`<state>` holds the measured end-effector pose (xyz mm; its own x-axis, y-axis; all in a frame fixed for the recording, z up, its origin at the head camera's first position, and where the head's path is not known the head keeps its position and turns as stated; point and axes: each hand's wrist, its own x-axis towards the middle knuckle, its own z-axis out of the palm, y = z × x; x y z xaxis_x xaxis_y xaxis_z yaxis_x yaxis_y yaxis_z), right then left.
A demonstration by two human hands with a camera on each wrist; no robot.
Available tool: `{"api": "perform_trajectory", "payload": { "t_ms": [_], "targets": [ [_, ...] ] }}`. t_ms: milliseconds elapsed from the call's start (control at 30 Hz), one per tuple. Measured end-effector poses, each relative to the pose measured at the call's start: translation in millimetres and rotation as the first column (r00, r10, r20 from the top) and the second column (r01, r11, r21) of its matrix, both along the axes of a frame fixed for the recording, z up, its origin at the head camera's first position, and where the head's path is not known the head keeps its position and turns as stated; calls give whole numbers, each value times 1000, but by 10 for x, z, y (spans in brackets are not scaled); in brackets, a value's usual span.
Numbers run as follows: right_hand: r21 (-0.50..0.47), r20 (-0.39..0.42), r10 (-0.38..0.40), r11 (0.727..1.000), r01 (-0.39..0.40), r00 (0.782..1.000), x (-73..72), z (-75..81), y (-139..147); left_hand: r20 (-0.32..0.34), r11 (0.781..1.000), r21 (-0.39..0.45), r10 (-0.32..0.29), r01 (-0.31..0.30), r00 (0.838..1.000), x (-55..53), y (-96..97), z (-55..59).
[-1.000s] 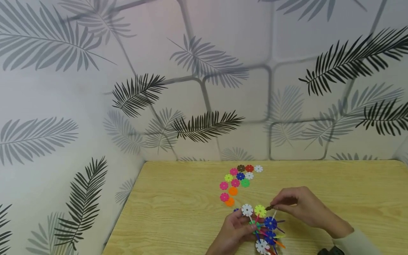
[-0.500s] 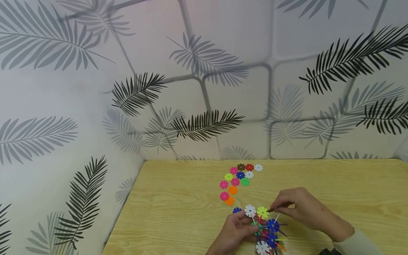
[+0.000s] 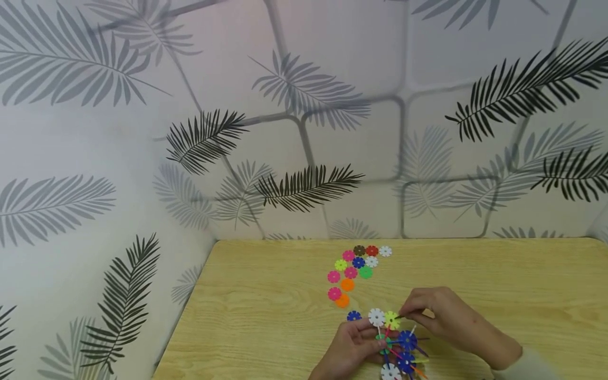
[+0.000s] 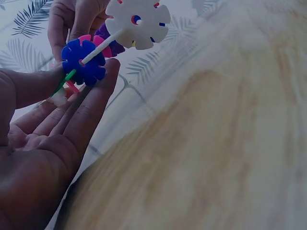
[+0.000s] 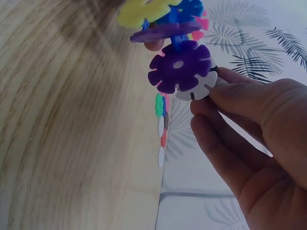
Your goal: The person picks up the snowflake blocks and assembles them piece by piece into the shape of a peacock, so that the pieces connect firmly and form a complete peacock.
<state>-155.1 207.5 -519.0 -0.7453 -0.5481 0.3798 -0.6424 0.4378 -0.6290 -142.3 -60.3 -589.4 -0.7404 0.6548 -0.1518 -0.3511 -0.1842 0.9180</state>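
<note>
My left hand (image 3: 349, 345) holds a cluster of interlocked plastic snowflake discs, its thumb over the green disc (image 3: 382, 344). White, yellow, blue and other discs stick out of the cluster at various angles. My right hand (image 3: 448, 316) pinches a brown snowflake disc (image 3: 398, 317) between thumb and index finger, right at the edge of the yellow disc (image 3: 391, 320). Most of the brown disc is hidden by the fingertips. In the left wrist view the thumb and fingers lie around a blue disc (image 4: 84, 62). A purple disc (image 5: 180, 67) faces the right wrist camera.
Loose snowflake discs in several colours lie in a group on the wooden table (image 3: 256, 295), among them an orange disc (image 3: 347, 285) and a red disc (image 3: 371, 250). A single blue disc (image 3: 353, 315) lies just beyond the left hand. A leaf-patterned wall (image 3: 356, 137) rises behind the table.
My right hand has brought the brown disc from beside the yellow disc to its edge. The cluster in my left hand has shifted slightly right and down, uncovering more of the loose blue disc.
</note>
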Motion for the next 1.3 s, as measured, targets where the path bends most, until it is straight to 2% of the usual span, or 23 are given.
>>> {"api": "perform_trajectory", "payload": {
  "t_ms": [100,233,400,600,767,833,900,1000,1100,1233,1300],
  "targets": [
    [-26,-16,5,1000,-6,1000,-8,-46,0,-5,1000,9,-16,16,1000,-10,-20,-24],
    [-61,17,31,998,-30,999,-28,-64,17,-17,1000,18,-16,16,1000,-30,-39,-59],
    [-58,96,32,998,-26,995,-37,-45,44,4,997,4,80,-80,997,-41,-21,-34],
    [-42,161,6,999,1,987,-31,-9,54,78,974,-15,225,-224,971,-47,8,9],
    [-64,180,-14,998,26,983,-39,-5,53,111,966,11,256,-259,960,-38,5,17],
    [-88,176,-45,994,61,983,-61,-17,49,110,967,32,249,-253,962,-36,-6,18],
    [-114,204,-97,986,122,974,-97,-35,36,115,968,47,240,-247,964,-38,-26,27],
    [-133,295,-152,971,199,943,-186,-103,5,131,965,68,243,-254,961,-65,-87,36],
    [-129,368,-151,969,211,918,-271,-218,-58,138,955,89,269,-282,953,-116,-182,41],
    [-87,364,-107,985,148,925,-347,-372,-223,100,937,120,316,-327,943,-198,-315,34],
    [-31,315,-98,993,113,944,-362,-422,-339,84,929,138,336,-345,938,-233,-374,25]
  ]
}}
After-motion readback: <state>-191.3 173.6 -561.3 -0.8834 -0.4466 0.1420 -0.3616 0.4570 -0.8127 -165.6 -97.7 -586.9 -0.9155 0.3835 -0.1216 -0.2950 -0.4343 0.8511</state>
